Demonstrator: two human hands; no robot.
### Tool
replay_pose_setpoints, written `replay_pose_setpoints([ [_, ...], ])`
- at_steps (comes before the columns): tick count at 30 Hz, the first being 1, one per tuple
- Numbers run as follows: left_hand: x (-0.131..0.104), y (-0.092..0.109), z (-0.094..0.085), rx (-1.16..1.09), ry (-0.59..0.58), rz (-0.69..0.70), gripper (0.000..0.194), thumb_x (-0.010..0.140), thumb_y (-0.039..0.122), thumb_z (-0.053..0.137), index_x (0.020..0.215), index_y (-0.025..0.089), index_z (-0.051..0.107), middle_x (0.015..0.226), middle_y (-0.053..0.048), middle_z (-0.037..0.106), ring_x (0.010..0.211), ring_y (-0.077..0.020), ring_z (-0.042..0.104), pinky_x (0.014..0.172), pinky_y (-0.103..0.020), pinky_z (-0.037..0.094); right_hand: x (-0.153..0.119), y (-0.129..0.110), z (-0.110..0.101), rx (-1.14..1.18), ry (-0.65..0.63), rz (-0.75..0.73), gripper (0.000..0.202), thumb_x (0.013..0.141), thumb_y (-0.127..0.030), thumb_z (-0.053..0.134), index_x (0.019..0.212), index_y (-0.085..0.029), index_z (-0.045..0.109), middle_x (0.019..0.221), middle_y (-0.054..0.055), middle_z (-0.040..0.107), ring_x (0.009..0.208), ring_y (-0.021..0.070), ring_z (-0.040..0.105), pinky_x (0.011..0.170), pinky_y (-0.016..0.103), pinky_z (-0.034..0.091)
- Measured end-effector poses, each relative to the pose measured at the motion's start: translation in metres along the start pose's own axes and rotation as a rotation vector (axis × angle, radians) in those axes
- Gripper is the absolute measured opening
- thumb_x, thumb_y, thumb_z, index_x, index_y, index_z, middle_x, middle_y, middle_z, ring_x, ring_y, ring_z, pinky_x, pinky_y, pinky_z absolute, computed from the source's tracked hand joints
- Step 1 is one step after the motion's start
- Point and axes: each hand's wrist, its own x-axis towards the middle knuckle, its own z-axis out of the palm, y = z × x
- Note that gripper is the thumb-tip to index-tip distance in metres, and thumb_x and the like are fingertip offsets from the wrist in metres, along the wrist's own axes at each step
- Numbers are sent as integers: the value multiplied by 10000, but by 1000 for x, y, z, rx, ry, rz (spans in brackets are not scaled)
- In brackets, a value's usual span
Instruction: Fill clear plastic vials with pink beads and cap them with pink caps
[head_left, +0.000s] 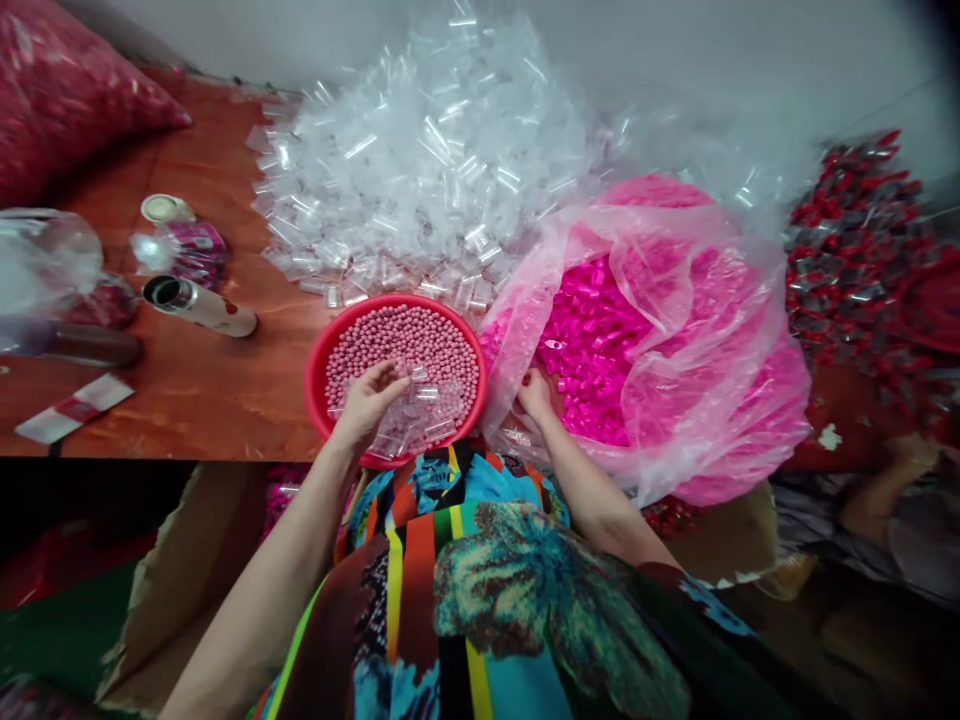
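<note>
My left hand (pixel 367 402) is over the left side of a red plastic basin (pixel 313 372), its fingers curled towards the thumb. Whatever is between them is too small to make out. Small pink beads (pixel 405 333) fill the basin, and several clear plastic tubes (pixel 424 410) lie on top, right beside my left fingertips. My right hand (pixel 537 396) is at the near left edge of the mouth of a large translucent bag (pixel 690 375). Its fingers are closed, and what they hold is hidden. Bright pink plastic pieces (pixel 589 350) show inside the bag.
A high heap of clear tubes (pixel 435 150) stands behind the basin. Red-and-clear pieces (pixel 847 260) are piled at the right, near another person's arm (pixel 885 495). A flask (pixel 199 305) and a tape roll (pixel 166 208) lie on the reddish table (pixel 277 400). A cardboard box (pixel 187 580) is below.
</note>
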Motion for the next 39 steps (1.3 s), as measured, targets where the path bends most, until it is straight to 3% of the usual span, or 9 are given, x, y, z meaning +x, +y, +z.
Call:
replay_pose_setpoints([
  [5,-22,-1,2,-75,-157,-78,529,727,416,882,1174,178,727,1182,-98,754,1015,-232,714,877,-341,547,-16,16,-31,56,84,116,232,677,-332,792,727,-258,578,686,25,630,697,230,579,692,347,470],
  [9,-33,5,5,-254,-284,-137,413,808,427,840,1120,175,741,1174,-122,759,999,-260,736,856,-355,563,-26,12,-53,130,206,127,275,816,-444,644,957,-209,668,812,64,693,742,247,661,695,378,539],
  [12,-38,9,5,-369,-310,-206,332,855,361,796,1115,170,719,1050,-116,772,961,-255,737,850,-362,571,-38,-10,-58,269,175,74,372,860,-458,625,1134,-217,703,850,87,718,741,249,701,723,412,580],
  [17,-44,11,9,-423,-345,-261,247,911,339,709,1080,161,682,891,-108,742,767,-223,694,710,-337,548,-66,-87,-24,529,-279,-210,424,838,-451,743,1226,-280,733,1040,71,769,859,225,739,882,432,616],
  [22,-50,9,9,-364,-314,-224,190,905,350,723,948,175,663,810,-69,679,698,-180,616,624,-282,488,-87,-144,20,492,-403,-488,162,882,-386,759,1015,-293,768,1010,30,775,954,229,722,897,395,611],
  [26,-57,7,2,-357,-269,-184,148,896,334,722,926,192,698,789,-56,652,688,-172,589,577,-265,447,-95,-149,29,366,-481,-686,152,973,-287,643,1027,-256,782,1033,43,784,984,217,730,922,374,593],
  [33,-57,-1,-4,-358,-202,-198,211,913,330,707,770,185,652,734,-67,643,639,-159,558,593,-275,452,-86,-133,39,65,-431,-1056,262,1017,-162,543,1110,-243,773,1143,103,748,1121,249,679,1019,442,564],
  [36,-55,-2,-6,-393,-179,-225,166,905,300,702,817,168,651,724,-67,653,618,-149,559,573,-258,454,-77,-124,44,-98,-388,-1032,275,987,-122,552,1104,-225,779,1216,138,725,1148,281,646,1062,493,536],
  [39,-53,-2,-11,-421,-199,-251,149,906,294,686,905,146,667,758,-83,687,611,-154,586,574,-263,476,-71,-121,46,-110,-323,-902,258,961,-103,552,1042,-194,780,1103,136,739,1079,274,656,1025,473,545],
])
